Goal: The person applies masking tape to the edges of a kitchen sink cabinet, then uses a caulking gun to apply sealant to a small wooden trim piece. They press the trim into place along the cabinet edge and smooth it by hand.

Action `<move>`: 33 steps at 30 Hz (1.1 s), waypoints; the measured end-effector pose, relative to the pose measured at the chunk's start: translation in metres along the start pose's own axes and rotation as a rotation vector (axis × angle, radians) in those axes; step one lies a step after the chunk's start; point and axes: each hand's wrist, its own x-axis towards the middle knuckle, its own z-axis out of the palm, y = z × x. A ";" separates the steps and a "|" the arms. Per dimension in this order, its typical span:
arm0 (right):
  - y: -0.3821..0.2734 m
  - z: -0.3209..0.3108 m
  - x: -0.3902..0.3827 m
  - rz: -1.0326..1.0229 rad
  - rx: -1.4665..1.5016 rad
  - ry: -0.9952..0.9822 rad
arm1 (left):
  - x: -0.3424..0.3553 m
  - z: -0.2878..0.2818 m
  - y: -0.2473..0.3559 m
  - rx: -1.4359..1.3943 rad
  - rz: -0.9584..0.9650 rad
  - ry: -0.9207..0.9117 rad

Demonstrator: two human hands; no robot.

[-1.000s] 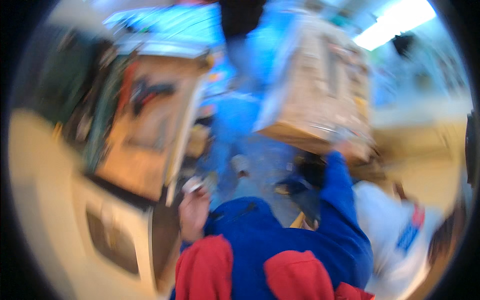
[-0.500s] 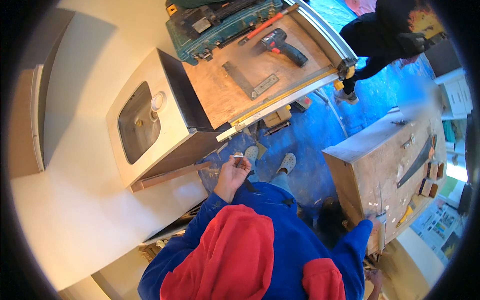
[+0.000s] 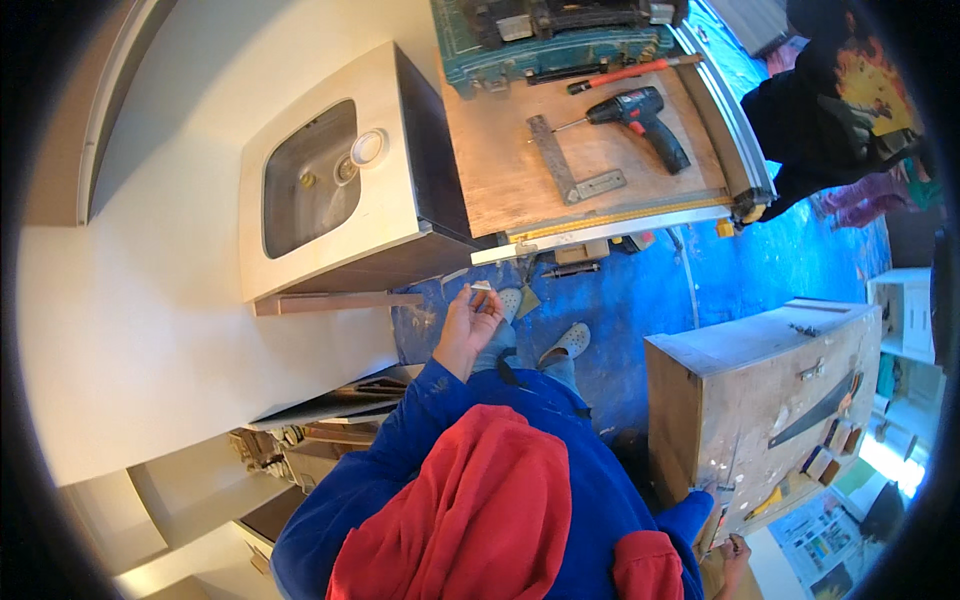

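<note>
My left hand (image 3: pixel 466 330) is raised in front of my body, its thumb and fingers pinched on a small white flat piece (image 3: pixel 482 287); its exact kind is too small to tell. My right arm, in a blue sleeve (image 3: pixel 686 514), reaches down at the lower right beside a paint-spotted wooden cabinet (image 3: pixel 745 430). Little of my right hand shows there, and its fingers cannot be made out. Just below it another bare hand (image 3: pixel 735 556), apparently another person's, comes in with its fingers curled.
A workbench (image 3: pixel 490 185) ahead bears a drill (image 3: pixel 640 122), metal square (image 3: pixel 562 165), red-handled tool (image 3: pixel 630 74) and teal case (image 3: pixel 560 55). A sink unit (image 3: pixel 395 215) stands left. A handsaw (image 3: pixel 815 412) lies on the cabinet. Blue sheeting (image 3: pixel 630 300) covers the floor; another person (image 3: pixel 800 120) stands far right.
The view has shifted, so the bench and sink sit further right. My left hand still pinches the white piece. My right arm has drawn lower, closer to the other hand.
</note>
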 end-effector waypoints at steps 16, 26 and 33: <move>-0.345 -0.108 -0.664 -1.751 0.820 -0.857 | -0.051 0.045 0.038 0.049 0.338 -0.376; -0.356 -0.078 -0.750 -1.808 0.767 -0.657 | -0.057 0.055 0.065 -0.039 0.281 -0.387; -0.363 -0.061 -0.760 -1.785 0.896 -0.750 | -0.062 0.060 0.081 0.079 0.401 -0.475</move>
